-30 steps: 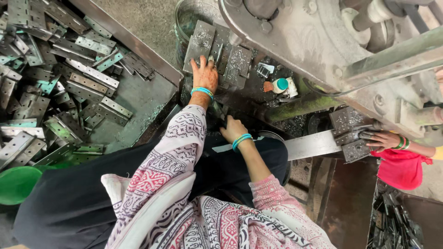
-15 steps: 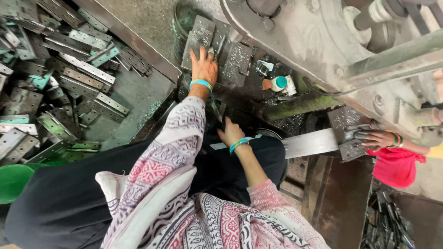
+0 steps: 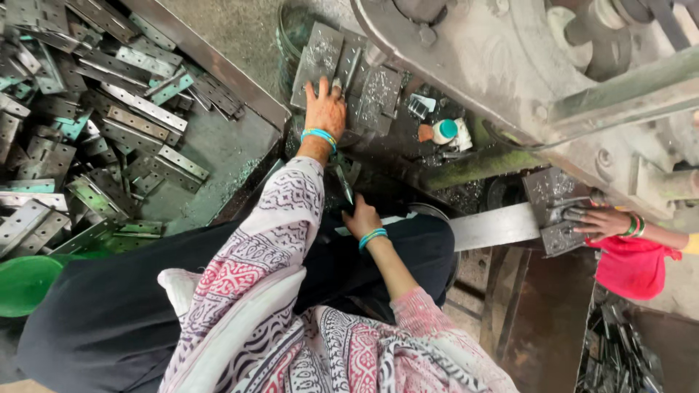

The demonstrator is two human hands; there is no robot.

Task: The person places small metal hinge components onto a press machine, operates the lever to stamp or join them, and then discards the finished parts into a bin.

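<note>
Steel hinges (image 3: 109,124) fill the tray (image 3: 218,73) (heaped loosely).

**Around the press**

A heap of perforated metal strips (image 3: 95,124) fills the tray at left, beside a green basin (image 3: 25,284). A small teal-capped bottle (image 3: 444,131) sits under the grey machine body (image 3: 510,65).

I see my left hand (image 3: 325,110) flat, fingers spread, on grey metal plates (image 3: 342,69) at upper centre. My right hand (image 3: 362,216) rests mid-frame beside a narrow metal piece (image 3: 343,182). Hinge strips (image 3: 87,116) heap upper left. At right, another person's hand (image 3: 601,220) touches a metal block (image 3: 557,211).
</note>
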